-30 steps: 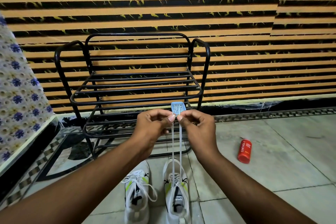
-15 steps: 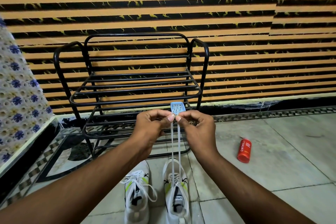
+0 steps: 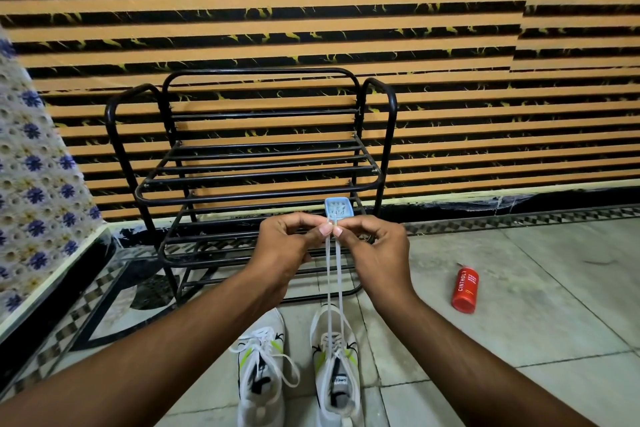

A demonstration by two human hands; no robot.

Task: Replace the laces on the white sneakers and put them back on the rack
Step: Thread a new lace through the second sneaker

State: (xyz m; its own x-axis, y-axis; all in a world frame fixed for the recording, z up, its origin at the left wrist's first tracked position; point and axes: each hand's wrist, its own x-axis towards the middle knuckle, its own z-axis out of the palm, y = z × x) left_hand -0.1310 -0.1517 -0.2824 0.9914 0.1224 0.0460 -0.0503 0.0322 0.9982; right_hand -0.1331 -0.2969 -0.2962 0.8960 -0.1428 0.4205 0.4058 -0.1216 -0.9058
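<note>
Two white sneakers stand on the floor below my hands: the left sneaker [image 3: 261,374] with its lace tied loosely, the right sneaker [image 3: 336,371] with two lace strands [image 3: 334,281] pulled straight up from it. My left hand [image 3: 287,246] and my right hand [image 3: 374,246] meet at chest height and each pinches a lace end between thumb and forefinger. A small light-blue tray [image 3: 338,208] sits on the rack just behind my fingertips. The black metal shoe rack [image 3: 256,180] stands against the striped wall, its shelves bare.
A red cylindrical can [image 3: 464,289] lies on the floor tiles to the right of the rack. A flower-patterned cloth [image 3: 31,184] covers a raised ledge at the left. The orange-and-black striped wall [image 3: 450,80] closes the back.
</note>
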